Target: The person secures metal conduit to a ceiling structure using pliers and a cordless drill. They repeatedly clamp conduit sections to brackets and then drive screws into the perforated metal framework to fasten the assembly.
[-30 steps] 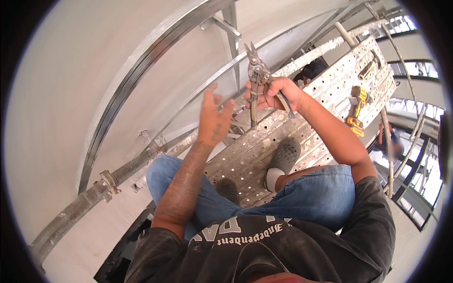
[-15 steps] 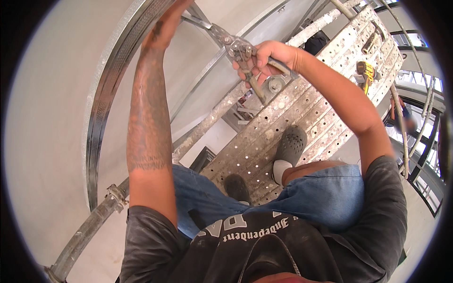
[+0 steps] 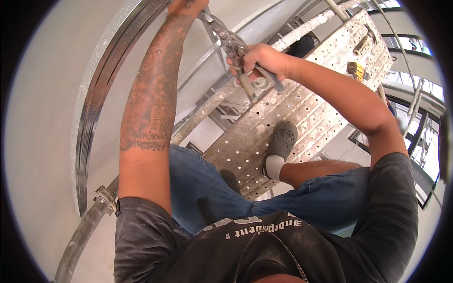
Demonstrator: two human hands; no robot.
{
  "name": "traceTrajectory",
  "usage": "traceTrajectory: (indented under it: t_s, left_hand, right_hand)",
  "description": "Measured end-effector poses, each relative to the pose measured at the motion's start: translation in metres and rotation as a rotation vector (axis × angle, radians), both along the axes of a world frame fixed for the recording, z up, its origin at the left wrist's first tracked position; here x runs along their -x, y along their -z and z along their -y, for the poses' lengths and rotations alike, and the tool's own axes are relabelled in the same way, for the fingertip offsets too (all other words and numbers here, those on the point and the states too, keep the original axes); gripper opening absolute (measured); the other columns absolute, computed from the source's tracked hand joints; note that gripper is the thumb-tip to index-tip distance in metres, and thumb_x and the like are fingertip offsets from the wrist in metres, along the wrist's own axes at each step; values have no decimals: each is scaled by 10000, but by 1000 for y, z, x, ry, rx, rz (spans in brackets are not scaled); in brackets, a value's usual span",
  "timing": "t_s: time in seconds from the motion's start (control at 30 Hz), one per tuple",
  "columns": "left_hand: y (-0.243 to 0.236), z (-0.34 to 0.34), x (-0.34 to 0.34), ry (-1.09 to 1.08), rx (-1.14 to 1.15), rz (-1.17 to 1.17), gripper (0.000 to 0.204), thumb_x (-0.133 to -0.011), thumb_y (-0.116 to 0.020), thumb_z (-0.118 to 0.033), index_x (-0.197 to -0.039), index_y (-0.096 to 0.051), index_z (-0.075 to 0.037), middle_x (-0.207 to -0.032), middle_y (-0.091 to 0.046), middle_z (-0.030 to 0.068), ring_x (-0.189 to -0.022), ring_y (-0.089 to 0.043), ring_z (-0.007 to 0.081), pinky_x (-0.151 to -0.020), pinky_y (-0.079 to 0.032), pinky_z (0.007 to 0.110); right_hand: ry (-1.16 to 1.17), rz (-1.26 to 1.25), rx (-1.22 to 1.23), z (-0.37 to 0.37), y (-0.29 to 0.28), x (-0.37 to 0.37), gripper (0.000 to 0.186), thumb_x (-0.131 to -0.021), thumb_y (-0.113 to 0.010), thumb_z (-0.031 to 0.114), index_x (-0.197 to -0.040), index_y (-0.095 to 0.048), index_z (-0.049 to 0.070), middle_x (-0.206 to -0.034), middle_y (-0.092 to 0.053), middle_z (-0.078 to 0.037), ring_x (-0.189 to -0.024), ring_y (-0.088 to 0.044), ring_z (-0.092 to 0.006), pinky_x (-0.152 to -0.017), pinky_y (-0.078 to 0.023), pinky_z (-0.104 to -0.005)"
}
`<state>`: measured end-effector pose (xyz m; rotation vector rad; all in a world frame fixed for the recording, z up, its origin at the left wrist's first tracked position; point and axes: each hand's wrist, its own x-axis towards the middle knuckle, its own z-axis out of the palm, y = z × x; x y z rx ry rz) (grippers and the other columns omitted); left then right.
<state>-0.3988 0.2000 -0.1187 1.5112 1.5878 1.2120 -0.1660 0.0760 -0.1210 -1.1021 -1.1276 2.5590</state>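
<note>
My left hand (image 3: 188, 6) is raised to the upper edge beside the curved metal channel (image 3: 99, 94); its fingers are mostly out of the frame, so what they hold is unclear. My right hand (image 3: 259, 63) grips worn metal snips (image 3: 233, 46) by the handles. Their jaws point up-left and reach a small metal piece (image 3: 205, 18) on the framing near my left hand; whether they bite on it I cannot tell.
Beneath me is a perforated scaffold plank (image 3: 236, 146), with a yellow-black drill (image 3: 357, 70) and a long tool (image 3: 363, 42) on it. Scaffold tubes (image 3: 82, 231) and a curved wall (image 3: 37, 132) border it. Dark-framed windows (image 3: 415, 155) are at right.
My left hand has gone from open beside the snips up to the framing. The snips have swung from upright to tilted, jaws up-left at the metal, with my right hand higher and slightly left.
</note>
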Motion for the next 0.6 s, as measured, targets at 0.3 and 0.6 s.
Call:
traceTrajectory:
  t_s: [0.3, 0.6]
  left_hand:
    - [39, -27, 22, 114, -65, 114, 399, -1062, -555, -393, -1196, -647, -28, -1228, -666, 130, -1164, -596, 233, -1021, -454, 400]
    - [11, -9, 16, -6, -144, -58, 519, -961, -636, -549, -963, -694, -34, -927, -723, 91, -890, -653, 212, -836, -516, 373]
  right_hand:
    - [282, -78, 38, 44, 3, 50, 509, -794, -526, 43, -1297, -539, -31, -1103, -644, -147, -987, -690, -320, -964, -573, -443]
    - [693, -212, 169, 77, 8, 128, 438, -778, -546, -23, -1215, -561, 0, -1031, -662, -144, -949, -693, -309, -901, -578, -467]
